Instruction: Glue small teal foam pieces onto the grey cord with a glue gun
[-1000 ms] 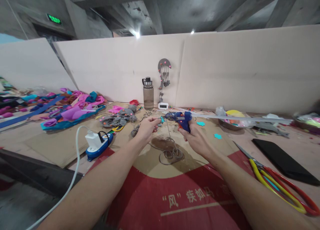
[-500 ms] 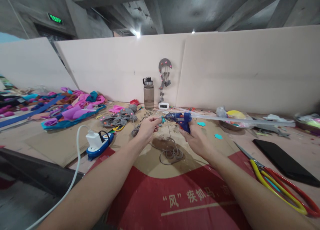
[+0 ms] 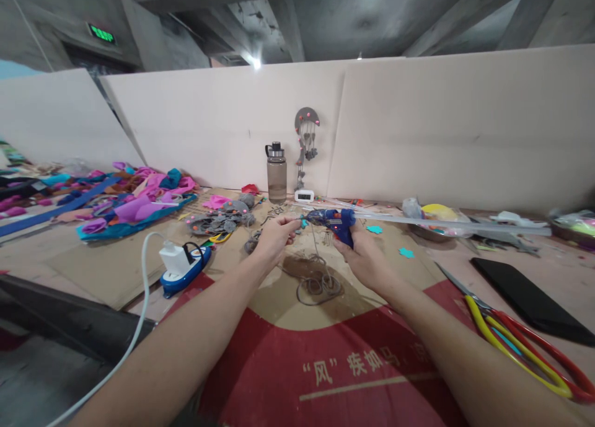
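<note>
My right hand [image 3: 365, 248] is wrapped round the handle of a blue hot glue gun [image 3: 341, 221], with a long clear glue stick [image 3: 446, 222] running out of its back end. The gun's nozzle points left at a small teal felt piece [image 3: 304, 222], close to or touching it. My left hand [image 3: 277, 236] pinches that felt piece between thumb and fingers. From there a grey cord [image 3: 317, 284] hangs down and lies in loose loops on the cardboard [image 3: 274, 306] below. Two more teal felt cut-outs, a near one [image 3: 406, 253] and a farther one [image 3: 374, 229], lie to the right.
Scissors [image 3: 506, 346] and a black phone [image 3: 530, 297] lie at the right. To the left are a blue power strip [image 3: 186, 275] with a white cable, grey felt pieces [image 3: 218, 219] and a colourful felt heap [image 3: 144, 204]. A bottle [image 3: 277, 178] stands at the back.
</note>
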